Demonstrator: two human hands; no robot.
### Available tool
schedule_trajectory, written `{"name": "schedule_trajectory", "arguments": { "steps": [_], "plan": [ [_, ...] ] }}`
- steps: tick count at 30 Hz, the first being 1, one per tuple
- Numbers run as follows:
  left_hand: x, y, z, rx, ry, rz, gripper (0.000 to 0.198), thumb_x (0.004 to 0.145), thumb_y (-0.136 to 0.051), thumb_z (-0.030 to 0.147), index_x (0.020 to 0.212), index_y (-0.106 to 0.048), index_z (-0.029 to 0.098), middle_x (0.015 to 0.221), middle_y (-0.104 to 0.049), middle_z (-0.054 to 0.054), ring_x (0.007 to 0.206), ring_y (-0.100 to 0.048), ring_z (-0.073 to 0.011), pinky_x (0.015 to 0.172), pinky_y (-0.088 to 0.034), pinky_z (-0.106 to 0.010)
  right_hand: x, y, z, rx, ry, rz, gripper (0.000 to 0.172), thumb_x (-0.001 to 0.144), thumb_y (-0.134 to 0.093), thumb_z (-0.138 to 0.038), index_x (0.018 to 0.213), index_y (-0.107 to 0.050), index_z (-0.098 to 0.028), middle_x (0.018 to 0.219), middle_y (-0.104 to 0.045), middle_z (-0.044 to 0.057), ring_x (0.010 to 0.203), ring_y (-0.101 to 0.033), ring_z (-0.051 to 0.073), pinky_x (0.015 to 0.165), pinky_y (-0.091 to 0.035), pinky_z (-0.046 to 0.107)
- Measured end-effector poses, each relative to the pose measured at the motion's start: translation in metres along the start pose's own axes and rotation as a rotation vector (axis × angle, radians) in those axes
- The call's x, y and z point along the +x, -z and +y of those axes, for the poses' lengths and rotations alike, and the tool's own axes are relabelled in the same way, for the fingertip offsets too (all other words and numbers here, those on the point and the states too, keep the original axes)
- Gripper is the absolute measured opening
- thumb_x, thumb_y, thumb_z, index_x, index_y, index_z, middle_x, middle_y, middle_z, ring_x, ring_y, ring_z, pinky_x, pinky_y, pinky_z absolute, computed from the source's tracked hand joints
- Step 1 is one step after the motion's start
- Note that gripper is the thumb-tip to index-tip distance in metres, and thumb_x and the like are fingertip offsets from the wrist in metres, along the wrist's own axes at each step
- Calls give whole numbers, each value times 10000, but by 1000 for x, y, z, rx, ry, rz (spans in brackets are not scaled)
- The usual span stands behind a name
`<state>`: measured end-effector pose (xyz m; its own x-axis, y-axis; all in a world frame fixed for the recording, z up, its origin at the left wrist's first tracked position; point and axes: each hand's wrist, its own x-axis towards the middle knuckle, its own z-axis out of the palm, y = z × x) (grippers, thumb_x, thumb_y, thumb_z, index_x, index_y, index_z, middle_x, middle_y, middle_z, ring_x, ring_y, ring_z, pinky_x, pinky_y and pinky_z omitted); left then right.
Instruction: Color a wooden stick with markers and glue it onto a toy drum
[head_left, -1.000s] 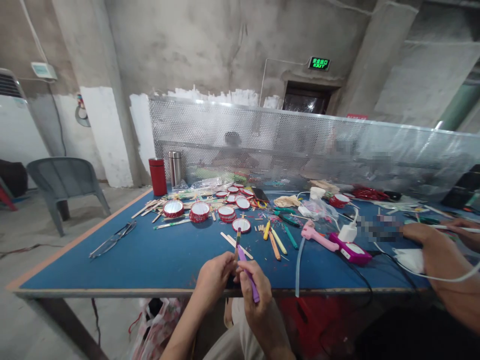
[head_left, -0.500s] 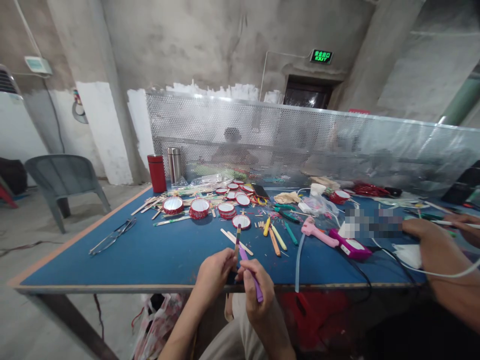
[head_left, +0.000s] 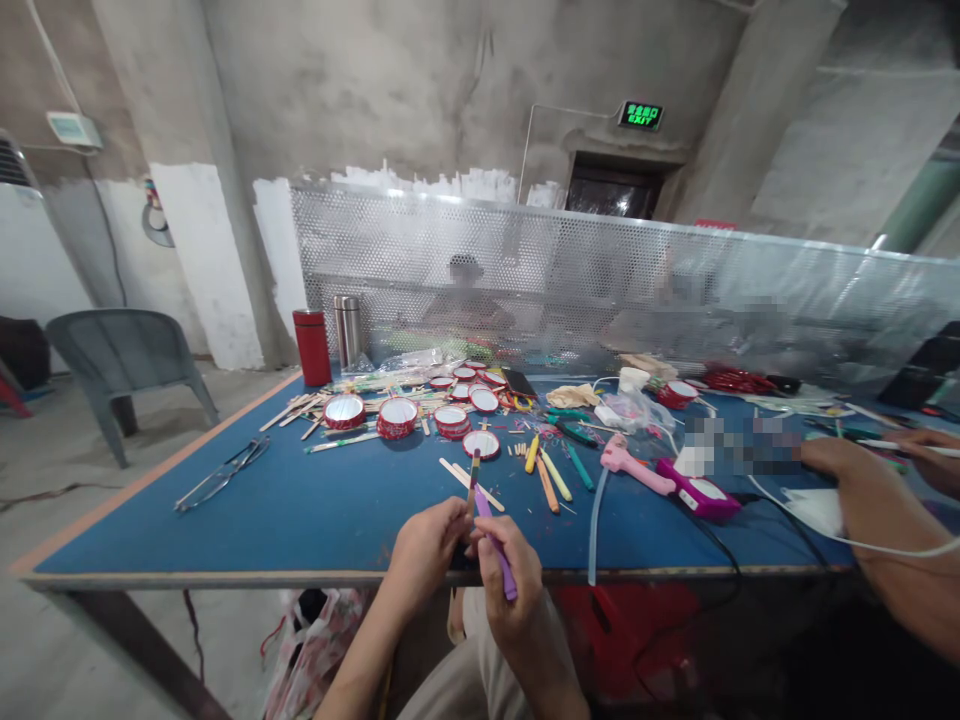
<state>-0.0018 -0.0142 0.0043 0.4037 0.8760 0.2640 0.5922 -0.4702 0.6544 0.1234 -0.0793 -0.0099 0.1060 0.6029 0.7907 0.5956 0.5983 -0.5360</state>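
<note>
"What's the left hand (head_left: 431,545) got?"

"A partly coloured stick (head_left: 472,492), pinched in closed fingers."

"And the right hand (head_left: 514,575)?"

"Closed round a purple pen (head_left: 496,550), its tip beside the stick (contact unclear), both over the counter's (head_left: 300,535) near edge."

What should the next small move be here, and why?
Probably a short purple stroke on the stick: the left hand holds it upright, its upper end banded with colour, and the right hand holds the purple marker with its tip at or very near it.
</note>
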Motion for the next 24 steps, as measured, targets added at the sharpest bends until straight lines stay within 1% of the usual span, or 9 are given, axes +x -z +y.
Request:
{"name": "schedule_trajectory", "arguments": {
  "steps": [5,7,9,11,17,22,24],
  "plan": [
    [0,0,0,-11,-10,8,254,871,-335,336,739,-516,215,687,-587,15,641,-507,-124,608,-349,-201,2,1,-2,-12,4,-32,204,911,-446,-182,1069,-573,-203,955,-661,53,850,-646,155,770,-517,271],
    [0,0,0,-10,-6,8,258,870,-335,342,718,-499,214,670,-570,19,626,-491,-123,595,-338,-202,2,-1,-1,-9,14,4,196,913,-443,-188,1055,-577,-201,939,-663,54,826,-649,153,748,-521,266],
    [0,0,0,-6,2,4,267,868,-337,346,684,-477,214,641,-546,25,605,-472,-121,575,-323,-201,1,-3,0,3,11,69,192,919,-426,-187,1035,-578,-193,900,-663,56,760,-650,145,696,-522,255],
    [1,0,0,-5,9,-1,271,864,-342,341,657,-460,214,622,-531,30,594,-463,-119,563,-313,-201,0,-5,1,14,-1,104,190,920,-417,-184,1018,-579,-187,876,-662,57,713,-646,140,660,-518,249],
    [1,1,3,19,29,-2,249,856,-356,329,676,-486,215,637,-546,25,604,-471,-122,573,-324,-199,-2,-8,5,24,20,120,191,913,-430,-185,1024,-585,-204,876,-659,46,732,-644,144,677,-512,252],
    [1,1,2,4,13,-3,251,861,-350,325,699,-508,217,659,-572,24,620,-497,-119,580,-334,-191,-6,-9,9,24,-8,71,193,915,-438,-187,1046,-578,-211,918,-650,47,788,-638,144,728,-507,259],
    [1,1,2,0,11,1,249,860,-353,324,693,-502,216,655,-571,27,618,-498,-116,577,-329,-190,-6,-9,10,35,-10,70,191,917,-436,-179,1046,-573,-212,917,-648,45,772,-631,138,716,-504,255]
  ]
}}
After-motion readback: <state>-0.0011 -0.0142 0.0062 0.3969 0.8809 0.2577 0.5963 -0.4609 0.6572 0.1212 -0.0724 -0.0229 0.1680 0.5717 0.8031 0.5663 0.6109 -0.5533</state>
